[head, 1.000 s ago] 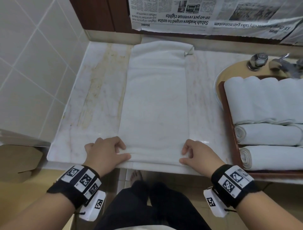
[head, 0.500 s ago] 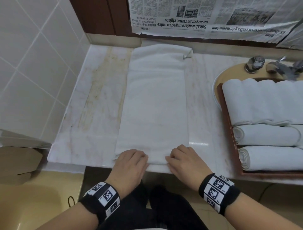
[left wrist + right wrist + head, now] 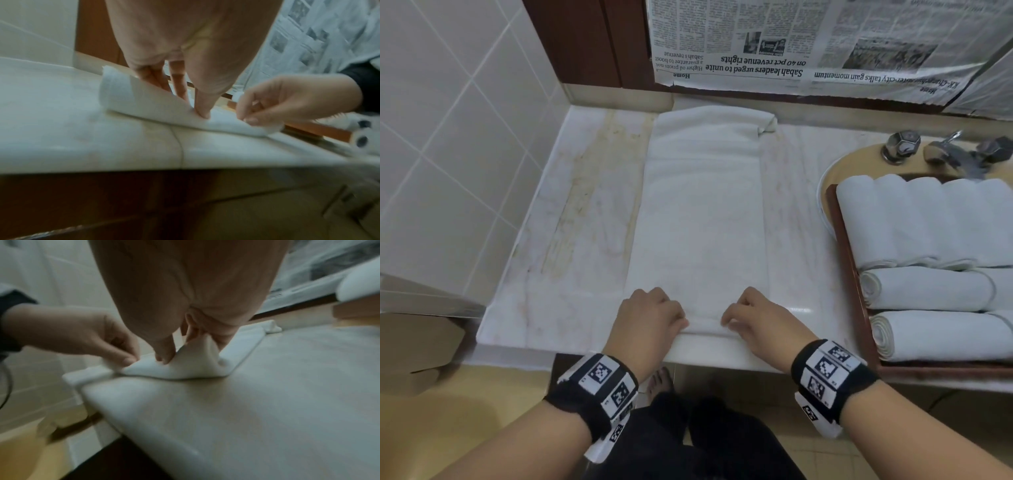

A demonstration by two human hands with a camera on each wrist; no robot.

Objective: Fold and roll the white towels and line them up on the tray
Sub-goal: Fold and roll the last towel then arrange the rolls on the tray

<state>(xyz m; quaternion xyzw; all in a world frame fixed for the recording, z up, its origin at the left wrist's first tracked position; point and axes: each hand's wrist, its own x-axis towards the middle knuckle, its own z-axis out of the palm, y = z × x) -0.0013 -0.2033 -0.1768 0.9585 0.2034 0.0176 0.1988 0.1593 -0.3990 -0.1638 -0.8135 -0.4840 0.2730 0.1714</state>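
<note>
- Pinching the near end of the folded white towel with my left hand and my right hand, fingers curled round the hem, which is lifted into a first small turn at the counter's front edge.
- Hands sit close together on the hem, not touching.
- Towel lies as a long strip from the front edge to the back edge, far right corner flipped up.
- Tray at the counter's right edge, over the sink, carries rolled towels side by side.
</note>
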